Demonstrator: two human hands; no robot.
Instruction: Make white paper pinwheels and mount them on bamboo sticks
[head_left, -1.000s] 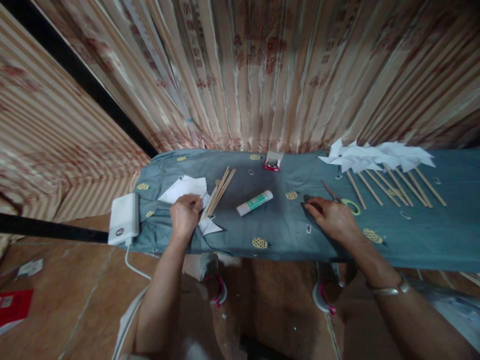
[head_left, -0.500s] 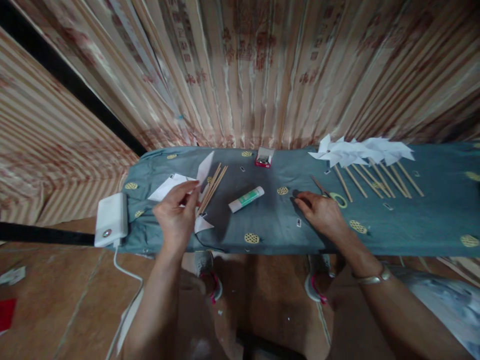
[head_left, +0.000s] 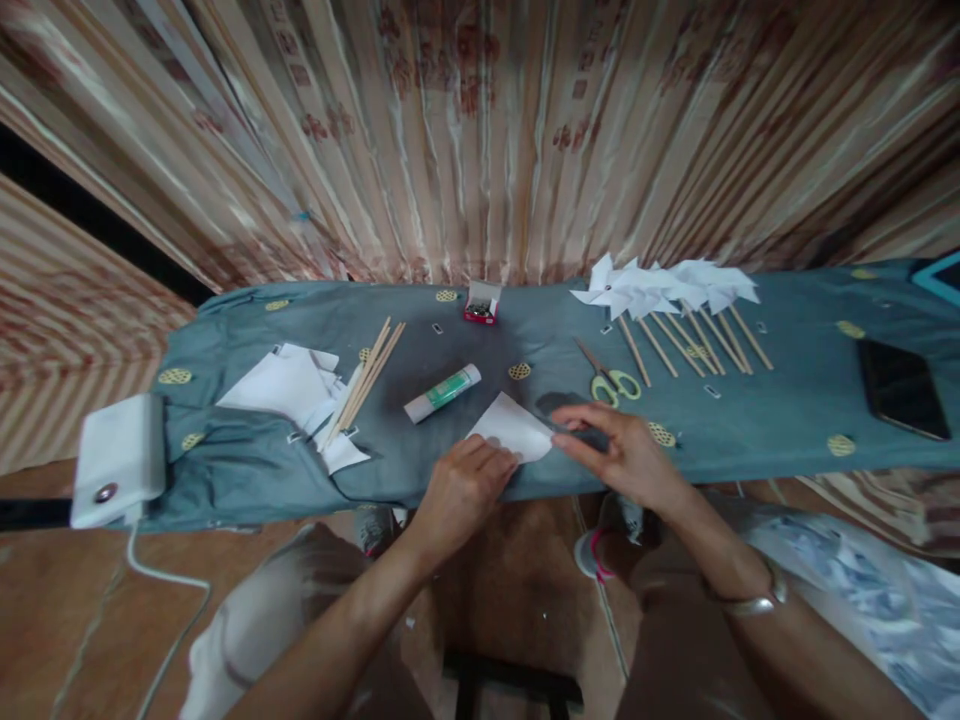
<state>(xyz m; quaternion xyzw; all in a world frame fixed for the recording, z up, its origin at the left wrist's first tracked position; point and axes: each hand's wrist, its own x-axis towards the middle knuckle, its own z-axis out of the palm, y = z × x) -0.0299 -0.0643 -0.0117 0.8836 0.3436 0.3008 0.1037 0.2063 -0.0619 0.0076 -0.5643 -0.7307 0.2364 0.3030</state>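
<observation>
one sheet comes to the middle, and both hands meet on it

closest to us is the silver bracelet [head_left: 759, 605] on the right wrist, and just beyond it the action: the left hand [head_left: 465, 490] has swept in from the paper pile, bringing a white sheet [head_left: 514, 428] with it! we see that sheet now at the near side of the bench [head_left: 750, 440], between the two hands. the left fingers are closed over its near-left edge. the right hand [head_left: 634, 455] has come across too, thumb and forefinger narrowly spaced at the sheet's right corner; the thumb seems to touch, but we cannot tell whether they grip.

so what does that change? a second ago the left hand was lifting paper and the right was waiting by the scissors; now, we judge, the work is two-handed and all on this one piece.

a little farther out, the glue stick [head_left: 442, 393] lies just past the sheet, to its left. over on the left we have the paper pile [head_left: 277, 385], with loose wooden sticks [head_left: 375, 365] beside it. on the right, the scissors [head_left: 601, 374] lie with their blades pointing away from us, and our view has swung far enough to take in a dark phone [head_left: 904, 390].

at the back, a small red box [head_left: 481, 312] stands open, and white paper pinwheels [head_left: 671, 290] overlap in a row, their sticks towards us, before the striped curtain [head_left: 480, 130].
</observation>
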